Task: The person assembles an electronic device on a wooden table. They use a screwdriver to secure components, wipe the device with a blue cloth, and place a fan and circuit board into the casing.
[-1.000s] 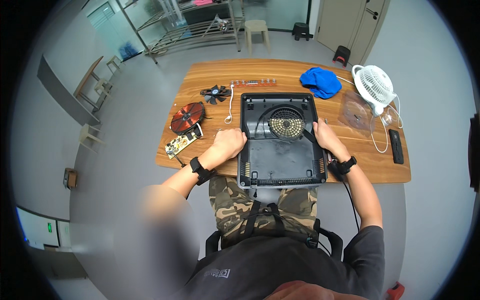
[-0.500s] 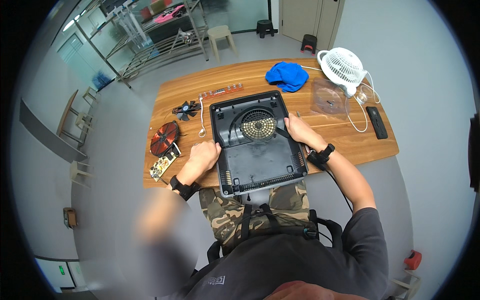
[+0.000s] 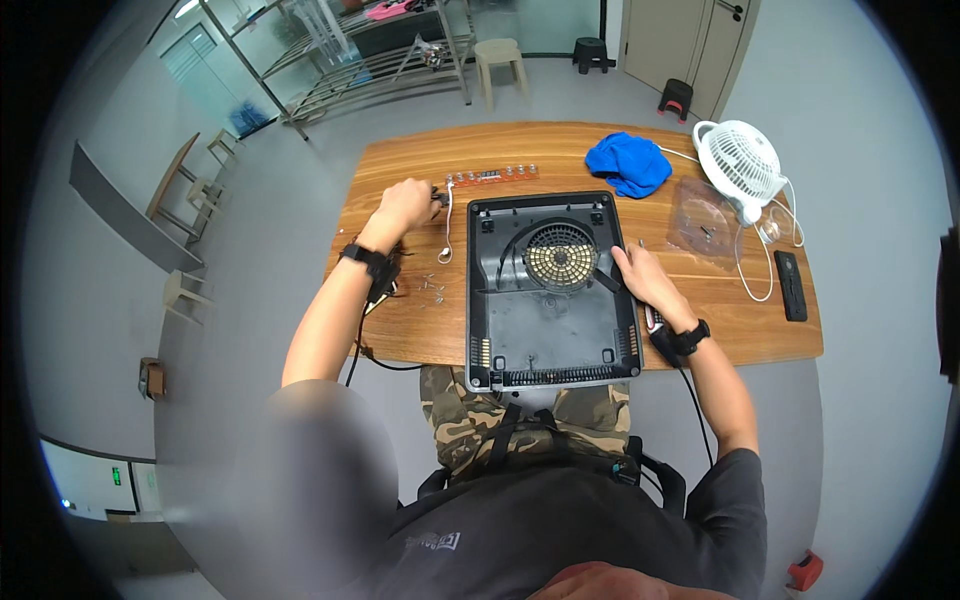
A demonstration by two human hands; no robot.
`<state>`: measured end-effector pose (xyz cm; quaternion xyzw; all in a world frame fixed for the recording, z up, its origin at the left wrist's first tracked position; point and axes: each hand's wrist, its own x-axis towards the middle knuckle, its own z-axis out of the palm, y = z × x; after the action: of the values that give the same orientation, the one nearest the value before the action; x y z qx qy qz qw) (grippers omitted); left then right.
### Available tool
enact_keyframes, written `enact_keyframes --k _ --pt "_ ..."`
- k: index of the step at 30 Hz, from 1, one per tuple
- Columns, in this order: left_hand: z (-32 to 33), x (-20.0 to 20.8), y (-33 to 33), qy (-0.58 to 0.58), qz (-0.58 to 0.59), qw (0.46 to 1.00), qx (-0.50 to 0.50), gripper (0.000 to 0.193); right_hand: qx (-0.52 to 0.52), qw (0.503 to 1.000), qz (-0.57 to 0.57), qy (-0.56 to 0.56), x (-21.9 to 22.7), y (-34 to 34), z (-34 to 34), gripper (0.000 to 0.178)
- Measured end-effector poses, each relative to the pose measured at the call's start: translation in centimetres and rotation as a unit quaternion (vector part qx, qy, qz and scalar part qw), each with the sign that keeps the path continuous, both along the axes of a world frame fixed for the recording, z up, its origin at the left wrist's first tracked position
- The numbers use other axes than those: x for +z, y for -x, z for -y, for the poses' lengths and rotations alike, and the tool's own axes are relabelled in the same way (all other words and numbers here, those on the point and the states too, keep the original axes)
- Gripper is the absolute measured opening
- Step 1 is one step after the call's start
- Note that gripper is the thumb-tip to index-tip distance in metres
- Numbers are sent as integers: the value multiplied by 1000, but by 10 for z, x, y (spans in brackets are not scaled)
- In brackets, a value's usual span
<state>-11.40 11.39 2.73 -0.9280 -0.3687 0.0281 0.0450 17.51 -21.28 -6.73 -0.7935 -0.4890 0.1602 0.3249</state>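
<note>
A black plastic appliance housing with a round vent grille lies open side up at the table's near edge. My right hand is closed on its right rim, thumb over the edge. At the housing's far left, my left hand is closed over a small black fan, of which only a bit of blade shows. A red strip board and its white cable lie just right of that hand. Several small screws are scattered left of the housing. My left forearm hides the copper coil and most of the circuit board.
A blue cloth lies at the back. Farther right are a white desk fan with a trailing cord, a clear plastic tray and a flat black panel. A metal rack and stools stand beyond the table.
My left hand has let go of the housing's left rim and moved far-left onto the small black fan. The right hand stays on the right rim. The whole view has shifted somewhat.
</note>
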Motion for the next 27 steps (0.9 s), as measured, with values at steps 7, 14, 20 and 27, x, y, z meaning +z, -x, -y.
enact_keyframes --k 7,14,20,27 --pt "-70 -36 -66 18 -29 997 -67 31 -40 998 -35 16 17 5 16 44" --pt "-91 -66 -97 40 -65 994 -72 38 -27 999 -27 12 16 6 17 41" --pt "-103 -84 -101 36 -60 994 -88 35 -37 998 -38 21 24 10 17 42" --pt "-110 -97 -97 15 5 993 -115 21 -25 998 -30 39 24 10 16 44"
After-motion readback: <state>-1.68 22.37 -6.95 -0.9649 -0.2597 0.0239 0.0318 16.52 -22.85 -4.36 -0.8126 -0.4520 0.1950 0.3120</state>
